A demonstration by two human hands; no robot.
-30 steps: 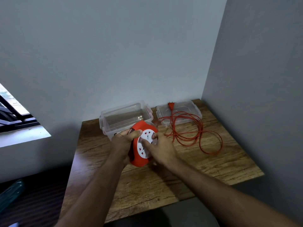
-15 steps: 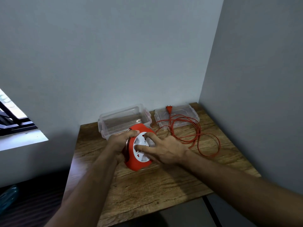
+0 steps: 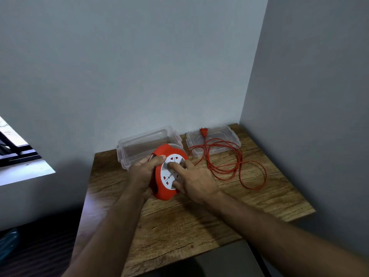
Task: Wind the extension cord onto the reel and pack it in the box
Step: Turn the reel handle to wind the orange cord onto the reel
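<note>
A round orange reel (image 3: 162, 191) with a white socket face (image 3: 169, 172) stands on edge above the wooden table (image 3: 199, 222). My left hand (image 3: 143, 172) grips its left rim, thumb over the top edge. My right hand (image 3: 196, 181) presses fingers against the white face. Orange cord (image 3: 237, 168) runs from the reel and lies in loose loops on the table to the right. Its plug (image 3: 204, 131) rests on the clear lid (image 3: 229, 136). The clear box (image 3: 139, 148) stands open behind the reel.
The table sits in a corner, with grey walls behind and to the right. A window ledge (image 3: 24, 172) is at the left. The table's front edge drops off near my forearms.
My right hand's fingers have shifted round on the white face, which has turned. The cord loops lie slightly differently. The view has tilted a little.
</note>
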